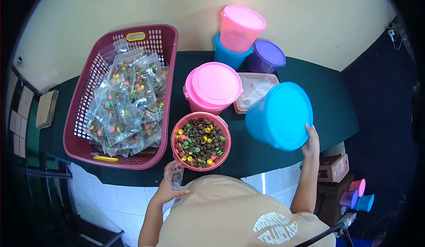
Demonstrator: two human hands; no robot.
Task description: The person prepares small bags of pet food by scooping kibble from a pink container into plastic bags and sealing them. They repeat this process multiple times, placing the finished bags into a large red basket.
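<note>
My left hand holds a clear plastic bag near the table's front edge, just below an open pink tub of brown, yellow, green and pink pieces. My right hand grips the lower right rim of a large blue lidded tub, which is tilted with its lid towards me. Behind the open tub stands a pink lidded container. A small woven basket with clear plastic bags sits partly behind the blue tub.
A maroon basket full of filled zip bags takes up the left. At the back, a pink tub stands on a blue one, beside a purple tub. Cardboard lies at the far left.
</note>
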